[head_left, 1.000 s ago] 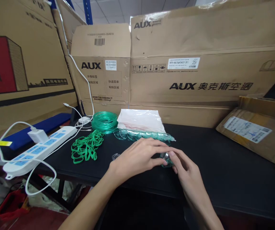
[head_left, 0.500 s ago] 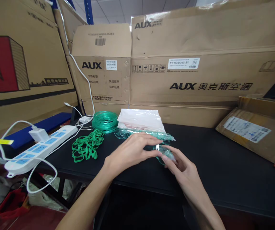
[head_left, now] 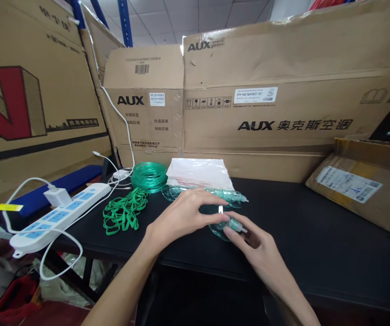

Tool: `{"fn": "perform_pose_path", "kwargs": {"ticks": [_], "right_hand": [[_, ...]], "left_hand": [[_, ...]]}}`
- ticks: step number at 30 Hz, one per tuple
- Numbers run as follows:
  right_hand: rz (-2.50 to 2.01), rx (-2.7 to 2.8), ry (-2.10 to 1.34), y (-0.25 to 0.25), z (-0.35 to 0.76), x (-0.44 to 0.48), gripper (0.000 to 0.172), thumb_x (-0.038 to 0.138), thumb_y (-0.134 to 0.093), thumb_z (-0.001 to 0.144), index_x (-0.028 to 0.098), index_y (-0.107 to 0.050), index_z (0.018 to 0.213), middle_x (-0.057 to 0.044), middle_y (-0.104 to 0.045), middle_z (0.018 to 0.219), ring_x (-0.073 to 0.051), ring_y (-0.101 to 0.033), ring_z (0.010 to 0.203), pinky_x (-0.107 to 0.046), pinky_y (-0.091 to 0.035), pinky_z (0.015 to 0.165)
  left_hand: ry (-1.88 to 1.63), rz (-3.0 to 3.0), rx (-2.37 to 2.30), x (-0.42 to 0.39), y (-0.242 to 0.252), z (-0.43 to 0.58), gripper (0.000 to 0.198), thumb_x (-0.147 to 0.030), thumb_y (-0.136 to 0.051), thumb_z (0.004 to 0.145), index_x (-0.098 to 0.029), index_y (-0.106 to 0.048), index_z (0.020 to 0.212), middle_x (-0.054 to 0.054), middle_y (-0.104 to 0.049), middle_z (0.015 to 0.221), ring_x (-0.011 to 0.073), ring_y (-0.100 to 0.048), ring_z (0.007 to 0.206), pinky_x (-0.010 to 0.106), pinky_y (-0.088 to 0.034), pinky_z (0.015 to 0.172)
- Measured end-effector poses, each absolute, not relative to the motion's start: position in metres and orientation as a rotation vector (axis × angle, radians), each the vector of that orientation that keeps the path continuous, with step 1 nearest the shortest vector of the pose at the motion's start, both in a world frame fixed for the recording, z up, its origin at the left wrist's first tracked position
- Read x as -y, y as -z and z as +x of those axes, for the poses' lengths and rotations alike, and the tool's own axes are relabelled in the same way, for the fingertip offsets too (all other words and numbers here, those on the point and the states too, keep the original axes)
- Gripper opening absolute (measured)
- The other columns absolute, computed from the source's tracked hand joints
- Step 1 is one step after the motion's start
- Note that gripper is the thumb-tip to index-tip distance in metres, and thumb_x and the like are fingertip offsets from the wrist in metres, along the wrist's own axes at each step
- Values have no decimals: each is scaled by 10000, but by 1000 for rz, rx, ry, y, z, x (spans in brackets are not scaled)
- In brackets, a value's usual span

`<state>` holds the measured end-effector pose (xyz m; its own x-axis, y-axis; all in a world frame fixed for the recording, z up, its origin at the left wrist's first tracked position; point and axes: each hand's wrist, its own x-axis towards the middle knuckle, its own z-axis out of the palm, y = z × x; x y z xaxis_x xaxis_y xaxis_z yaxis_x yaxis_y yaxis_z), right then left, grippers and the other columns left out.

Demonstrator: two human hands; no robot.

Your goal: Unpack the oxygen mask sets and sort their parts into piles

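A translucent green oxygen mask (head_left: 218,232) is held between my hands above the black table. My left hand (head_left: 190,209) grips its far-left side, with thumb and fingers closed around the rim beside a small white strip (head_left: 220,209). On the other side, my right hand (head_left: 254,235) pinches the mask near its pale connector (head_left: 238,225). My fingers hide part of the mask. Just behind my hands lies a row of nested green masks (head_left: 233,196), partly covered by my left hand.
White plastic bags (head_left: 198,171) lie behind the masks. To the left are coiled green tubing (head_left: 149,176), green elastic straps (head_left: 125,210) and a white power strip (head_left: 60,215) with cables. Large cardboard boxes (head_left: 266,108) wall the back; a taped carton (head_left: 358,190) stands at right.
The held mask has turned slightly and more of it shows below my fingers. My right hand has shifted a little left and down. The camera view has tilted up slightly.
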<state>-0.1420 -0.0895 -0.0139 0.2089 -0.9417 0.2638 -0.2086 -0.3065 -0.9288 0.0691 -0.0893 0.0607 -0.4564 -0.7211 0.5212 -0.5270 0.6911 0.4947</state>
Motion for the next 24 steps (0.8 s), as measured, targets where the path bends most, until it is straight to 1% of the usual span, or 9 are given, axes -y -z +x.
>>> {"fn": "perform_pose_path", "kwargs": {"ticks": [2, 3, 6, 9, 12, 18, 20, 21, 24], "right_hand": [[-1732, -1123, 1105, 16, -143, 90, 469, 527, -721, 874, 289, -693, 1277, -2, -720, 936, -178, -582, 689, -322, -482, 674], [-1726, -1128, 1095, 16, -143, 90, 465, 534, -714, 877, 290, -694, 1273, -1, -717, 927, -180, -583, 694, -324, -479, 677], [-1642, -1090, 1107, 13, -142, 89, 447, 549, -700, 883, 275, -700, 1236, -12, -723, 961, -207, -635, 788, -338, -497, 741], [-1603, -1068, 1120, 12, -142, 88, 451, 553, -706, 875, 265, -703, 1222, -19, -722, 959, -218, -655, 824, -346, -507, 770], [-1596, -1072, 1133, 13, -141, 88, 451, 545, -716, 867, 266, -708, 1221, -19, -721, 940, -217, -656, 812, -347, -510, 760], [-1585, -1066, 1166, 13, -140, 89, 439, 528, -719, 870, 262, -718, 1219, -28, -734, 978, -213, -667, 835, -346, -517, 802], [-1583, -1066, 1174, 12, -140, 88, 443, 528, -718, 869, 258, -719, 1220, -31, -740, 968, -215, -674, 829, -348, -524, 803], [-1583, -1068, 1176, 11, -140, 88, 444, 526, -720, 868, 255, -720, 1219, -31, -743, 960, -216, -676, 820, -348, -527, 797], [-1585, -1073, 1181, 9, -140, 87, 439, 519, -727, 863, 250, -725, 1209, -32, -750, 955, -212, -673, 794, -342, -532, 771]], "left_hand": [[410, 926, 2103, 87, -66, 71, 280, -374, -700, 940, -251, -732, 1189, -7, -753, 1202, 187, -664, 1159, 290, -476, 1024], [438, 925, 2069, 86, -69, 75, 267, -367, -689, 949, -249, -726, 1185, -6, -747, 1211, 184, -662, 1163, 286, -475, 1029], [451, 998, 1960, 83, -76, 93, 238, -380, -648, 972, -242, -709, 1156, 6, -739, 1202, 192, -664, 1145, 307, -479, 1030], [406, 1139, 1915, 76, -73, 115, 224, -430, -650, 958, -234, -693, 1059, 14, -737, 1177, 215, -658, 1146, 344, -473, 1033], [436, 1265, 1994, 65, -57, 132, 225, -457, -684, 924, -235, -662, 951, 15, -726, 1208, 229, -652, 1155, 368, -464, 1041], [468, 1417, 2171, 52, -17, 144, 191, -430, -684, 928, -245, -639, 905, -9, -699, 1236, 211, -617, 1186, 372, -439, 1054], [467, 1457, 2180, 53, -12, 146, 192, -443, -674, 932, -254, -648, 945, -11, -693, 1246, 211, -611, 1194, 373, -437, 1063], [467, 1476, 2179, 54, -11, 147, 204, -457, -669, 933, -264, -659, 999, -8, -688, 1259, 215, -606, 1202, 375, -438, 1068], [475, 1514, 2173, 55, -9, 150, 363, -501, -652, 934, -305, -643, 1239, 16, -658, 1326, 238, -579, 1253, 397, -425, 1107]]}}
